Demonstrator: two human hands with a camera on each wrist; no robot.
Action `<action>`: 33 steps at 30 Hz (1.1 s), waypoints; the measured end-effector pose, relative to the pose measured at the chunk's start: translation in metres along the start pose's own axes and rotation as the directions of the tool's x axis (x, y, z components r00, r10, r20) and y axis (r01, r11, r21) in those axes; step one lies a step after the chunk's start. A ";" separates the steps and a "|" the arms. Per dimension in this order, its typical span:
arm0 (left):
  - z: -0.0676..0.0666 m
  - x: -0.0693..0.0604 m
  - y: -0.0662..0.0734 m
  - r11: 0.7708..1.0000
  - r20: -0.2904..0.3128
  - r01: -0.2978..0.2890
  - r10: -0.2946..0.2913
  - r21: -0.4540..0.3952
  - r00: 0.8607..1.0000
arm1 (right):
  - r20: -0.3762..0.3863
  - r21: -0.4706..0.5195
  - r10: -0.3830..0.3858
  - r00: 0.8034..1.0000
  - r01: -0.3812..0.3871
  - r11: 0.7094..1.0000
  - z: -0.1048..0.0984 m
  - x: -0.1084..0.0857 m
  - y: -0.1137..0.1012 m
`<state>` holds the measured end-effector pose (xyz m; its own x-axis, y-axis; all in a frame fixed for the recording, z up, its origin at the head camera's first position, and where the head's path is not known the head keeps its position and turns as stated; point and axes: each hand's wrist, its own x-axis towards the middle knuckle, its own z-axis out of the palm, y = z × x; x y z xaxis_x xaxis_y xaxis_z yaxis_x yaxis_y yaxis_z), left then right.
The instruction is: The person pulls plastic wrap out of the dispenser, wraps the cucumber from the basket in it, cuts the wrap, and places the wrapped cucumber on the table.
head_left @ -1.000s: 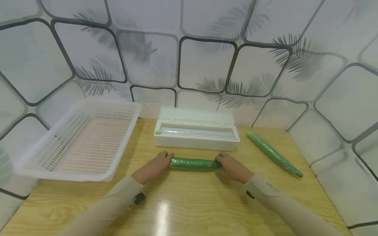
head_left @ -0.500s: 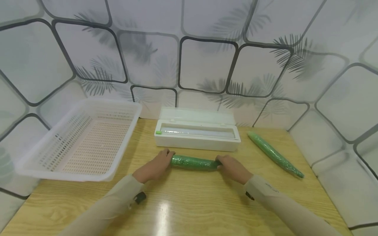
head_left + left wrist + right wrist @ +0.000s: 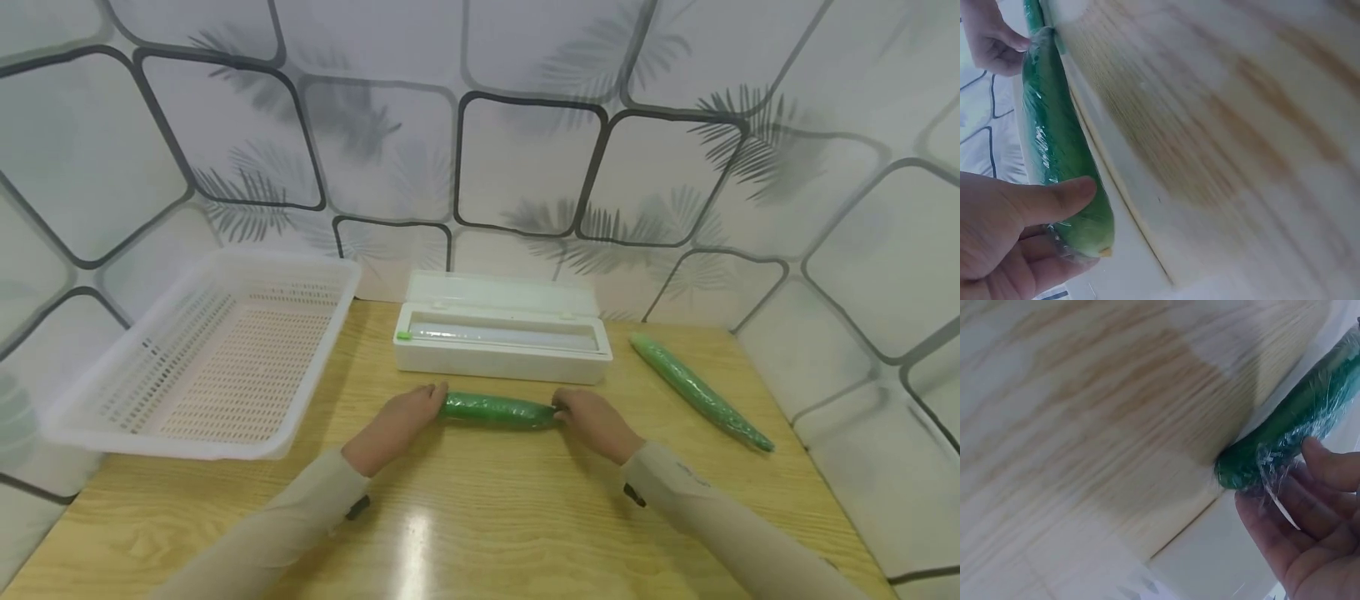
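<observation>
A green cucumber [image 3: 498, 410] wrapped in clear cling film lies crosswise at mid-table, in front of the white wrap box. My left hand [image 3: 397, 421] grips its left end. In the left wrist view, the thumb of the left hand [image 3: 1029, 231] lies over the pale end of the cucumber [image 3: 1060, 144], with fingers beneath. My right hand [image 3: 596, 423] holds the other end. Seen from the right wrist, the thumb of the right hand [image 3: 1316, 519] presses the film-covered cucumber [image 3: 1291, 428] and its fingers are underneath. Loose film bunches between them.
Behind the cucumber stands the white cling film box [image 3: 502, 362], lid raised, a film roll [image 3: 502, 336] inside and a green slider [image 3: 404, 336] at its left. A white perforated basket [image 3: 288, 437] sits left. Another wrapped cucumber [image 3: 701, 393] lies right. Patterned walls [image 3: 525, 167] surround the table [image 3: 487, 525].
The left hand has shifted slightly right along with the cucumber's left end. The right hand's fingers have moved slightly at the right end, where more of the tip shows.
</observation>
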<state>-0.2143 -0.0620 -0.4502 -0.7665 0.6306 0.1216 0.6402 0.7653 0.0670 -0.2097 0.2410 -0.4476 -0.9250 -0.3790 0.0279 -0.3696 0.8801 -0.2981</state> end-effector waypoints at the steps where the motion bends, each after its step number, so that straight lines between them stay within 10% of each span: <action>1: -0.001 0.000 0.000 1.000 0.006 0.003 -0.002 -0.002 1.000 | -0.004 0.009 0.015 1.000 -0.015 1.000 0.000 0.000 0.000; 8: -0.003 0.002 0.001 0.990 0.088 0.076 -0.065 -0.121 0.994 | -0.012 -0.042 -0.015 1.000 0.015 0.999 0.004 -0.006 -0.004; 28: -0.003 0.015 -0.002 1.000 -0.053 0.023 -0.023 -0.014 0.998 | -0.077 -0.057 0.000 0.997 -0.005 0.998 0.004 -0.011 -0.008; 33: -0.010 0.015 -0.006 0.990 -0.040 0.030 -0.036 -0.136 0.999 | -0.081 -0.109 -0.045 0.996 0.036 0.993 0.005 -0.008 -0.009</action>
<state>-0.2295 -0.0580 -0.4393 -0.7865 0.5969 0.1587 0.6176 0.7594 0.2045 -0.1980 0.2347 -0.4497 -0.9117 -0.3936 0.1180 -0.4098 0.8919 -0.1911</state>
